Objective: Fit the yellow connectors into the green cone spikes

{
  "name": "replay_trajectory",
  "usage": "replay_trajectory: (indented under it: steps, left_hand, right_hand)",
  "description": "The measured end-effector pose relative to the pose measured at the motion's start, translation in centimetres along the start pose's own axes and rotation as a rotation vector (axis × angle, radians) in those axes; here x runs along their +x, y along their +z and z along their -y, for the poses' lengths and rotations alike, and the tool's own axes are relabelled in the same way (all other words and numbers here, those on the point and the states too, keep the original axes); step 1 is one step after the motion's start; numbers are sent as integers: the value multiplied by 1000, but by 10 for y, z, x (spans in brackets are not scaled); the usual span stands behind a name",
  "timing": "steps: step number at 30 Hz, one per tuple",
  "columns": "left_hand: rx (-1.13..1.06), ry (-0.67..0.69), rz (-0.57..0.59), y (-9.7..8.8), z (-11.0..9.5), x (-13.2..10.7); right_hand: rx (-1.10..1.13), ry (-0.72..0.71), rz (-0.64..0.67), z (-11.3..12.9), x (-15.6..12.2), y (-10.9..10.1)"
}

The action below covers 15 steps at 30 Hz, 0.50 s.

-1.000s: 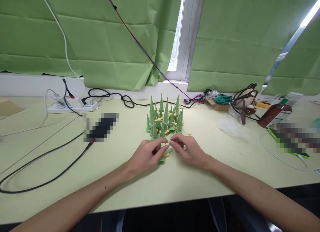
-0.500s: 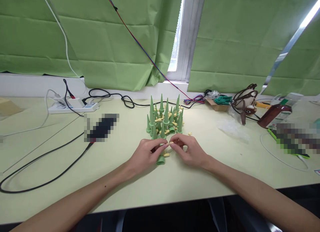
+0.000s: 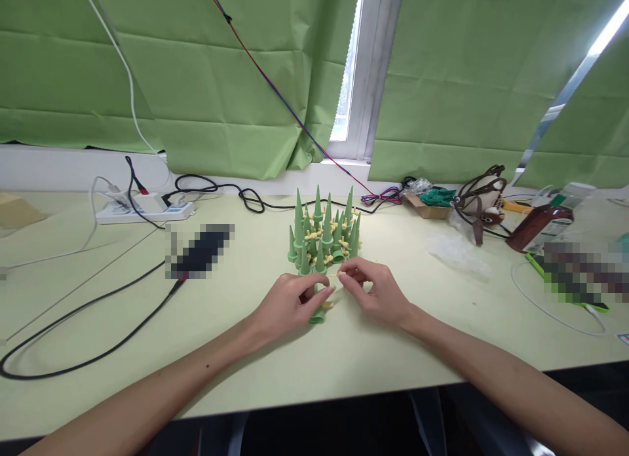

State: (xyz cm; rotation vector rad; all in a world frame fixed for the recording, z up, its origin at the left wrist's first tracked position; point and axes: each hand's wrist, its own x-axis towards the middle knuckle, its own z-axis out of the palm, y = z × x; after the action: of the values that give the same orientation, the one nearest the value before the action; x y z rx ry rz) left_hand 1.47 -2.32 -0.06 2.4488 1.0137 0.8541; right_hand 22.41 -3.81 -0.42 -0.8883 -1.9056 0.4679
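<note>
My left hand (image 3: 284, 305) is curled around a green plastic cone (image 3: 317, 317), whose hollow base shows below the fingers. Its thumb and forefinger are slightly apart, and its lower fingers are hidden. A small yellow peg (image 3: 328, 305) sticks out beside this cone. Just to the right, my right hand (image 3: 376, 291) pinches a small yellow piece (image 3: 339, 274) between thumb and fingertips; a thin yellow end points left. Beyond both hands stands a cluster of upright green cones (image 3: 327, 230) with yellow pegs among them.
A power strip (image 3: 147, 212) and a blurred dark device (image 3: 201, 249) with a black cable lie on the left. On the right are a clear plastic bag (image 3: 459, 253), a cardboard box (image 3: 426, 206), a brown bottle (image 3: 540, 227) and a green-edged device (image 3: 565, 282).
My right hand has drawn slightly right and up with the yellow piece, away from my left fingertips. The left thumb and forefinger have parted a little, and the lower cone has shifted slightly.
</note>
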Motion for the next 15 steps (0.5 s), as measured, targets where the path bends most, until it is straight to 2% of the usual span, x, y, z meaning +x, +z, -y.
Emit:
replay_trajectory:
  steps: [5,10,15]
  left_hand:
    - [60,-64,119,-2,-3,-1]
    - [136,-105,217,-5,-4,1]
    - [133,-152,267,-7,-7,3]
  right_hand:
    - [-37,4,-69,0,1,-1]
    - [-47,19,-66,1,1,0]
    - [-52,25,-55,2,1,0]
